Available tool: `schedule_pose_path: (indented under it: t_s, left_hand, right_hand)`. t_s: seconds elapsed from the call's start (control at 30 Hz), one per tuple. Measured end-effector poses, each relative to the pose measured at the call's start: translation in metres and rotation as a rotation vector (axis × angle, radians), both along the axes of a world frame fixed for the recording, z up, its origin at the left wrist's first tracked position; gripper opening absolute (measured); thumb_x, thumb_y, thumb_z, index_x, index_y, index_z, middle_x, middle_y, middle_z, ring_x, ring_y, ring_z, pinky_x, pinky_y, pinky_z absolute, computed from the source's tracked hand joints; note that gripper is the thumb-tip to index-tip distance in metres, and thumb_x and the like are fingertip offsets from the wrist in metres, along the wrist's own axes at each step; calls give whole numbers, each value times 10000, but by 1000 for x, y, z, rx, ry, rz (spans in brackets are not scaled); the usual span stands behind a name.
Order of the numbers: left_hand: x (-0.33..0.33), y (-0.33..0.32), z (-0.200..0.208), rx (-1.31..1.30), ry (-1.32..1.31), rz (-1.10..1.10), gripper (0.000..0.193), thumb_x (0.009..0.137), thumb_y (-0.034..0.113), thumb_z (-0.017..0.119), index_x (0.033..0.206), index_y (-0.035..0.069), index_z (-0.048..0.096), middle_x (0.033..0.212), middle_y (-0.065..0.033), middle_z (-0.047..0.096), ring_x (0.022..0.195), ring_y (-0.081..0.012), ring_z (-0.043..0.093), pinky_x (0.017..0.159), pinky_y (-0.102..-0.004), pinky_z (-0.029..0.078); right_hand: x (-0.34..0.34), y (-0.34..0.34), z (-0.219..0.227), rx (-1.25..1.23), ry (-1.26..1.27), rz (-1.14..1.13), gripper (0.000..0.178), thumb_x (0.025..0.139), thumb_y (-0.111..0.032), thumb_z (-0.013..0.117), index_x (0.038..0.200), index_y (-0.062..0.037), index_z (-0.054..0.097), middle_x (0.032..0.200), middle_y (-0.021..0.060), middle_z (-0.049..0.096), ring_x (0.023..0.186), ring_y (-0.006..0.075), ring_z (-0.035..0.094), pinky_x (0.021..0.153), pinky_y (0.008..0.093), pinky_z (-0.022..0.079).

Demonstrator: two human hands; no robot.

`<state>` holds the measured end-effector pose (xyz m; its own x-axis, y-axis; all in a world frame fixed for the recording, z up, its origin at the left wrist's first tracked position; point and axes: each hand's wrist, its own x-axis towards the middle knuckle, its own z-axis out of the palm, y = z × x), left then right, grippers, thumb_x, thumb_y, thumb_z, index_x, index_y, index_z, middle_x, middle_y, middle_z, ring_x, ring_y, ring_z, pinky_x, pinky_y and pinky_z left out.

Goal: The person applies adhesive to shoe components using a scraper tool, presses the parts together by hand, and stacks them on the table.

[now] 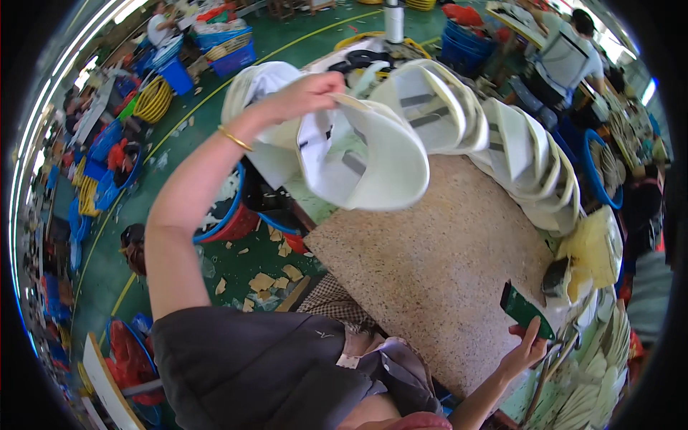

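Note:
Raised at the far left end of the stone-topped table [437,265], my left hand [312,97] is closed on the rim of a white, bowl-like shell [390,161] with grey strips inside. More white shells [269,79] stand just behind that hand. My right hand [527,351], low on the right, grips a flat green hand tool [527,312] with a dark straight edge, tilted above the table; I cannot tell its exact kind. Further white shells [527,158] nest in a curved row along the table's far and right edges.
A yellowish foam block [595,247] and a dark cup-like container [555,278] sit at the table's right edge. Thin pale pieces [595,380] are piled at lower right. Scraps [269,282] litter the green floor. A person [566,61] works at far right.

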<state>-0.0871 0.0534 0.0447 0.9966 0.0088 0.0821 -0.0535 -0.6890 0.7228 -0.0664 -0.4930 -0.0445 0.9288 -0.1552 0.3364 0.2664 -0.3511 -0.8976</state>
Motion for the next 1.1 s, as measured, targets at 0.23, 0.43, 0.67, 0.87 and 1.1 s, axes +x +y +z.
schedule_pose_path:
  t_s: [0.23,0.43,0.67,0.87,1.1]
  left_hand:
    - [-13,-13,17,637,326,14,346,814,45,504,1158,48,544,933,-162,617,881,-190,587,833,-335,435]
    - [45,8,43,386,-338,110,431,852,-38,438,1282,-17,460,1300,-107,500,1197,-173,467,1022,-271,331]
    - [77,-197,56,185,-489,-283,540,772,-111,397,1281,49,480,1305,-116,516,1243,-236,459,1049,-313,312]
    - [103,-264,-22,330,-327,-313,483,711,-139,368,1112,35,574,1217,-179,556,1079,-339,568,958,-359,434]
    - [134,-270,-57,144,-316,-397,459,740,-130,362,1163,-47,517,1281,-227,477,1168,-353,487,1021,-364,372]
  right_hand:
    - [42,-50,28,-6,-197,-140,213,912,-172,581,885,28,647,688,68,658,560,92,583,550,220,452]
    - [87,-85,48,-252,-122,-243,175,876,-154,622,903,16,653,680,68,660,579,95,608,537,236,477]
    - [147,-108,37,-528,161,-122,261,855,-232,622,845,27,652,618,85,639,552,129,622,515,244,483]
    - [156,-116,23,224,302,-136,165,851,-186,643,820,-26,618,649,35,612,503,90,566,440,208,467]
    - [106,-44,12,601,337,192,159,870,-167,621,870,-8,615,736,95,658,532,139,617,474,240,516]
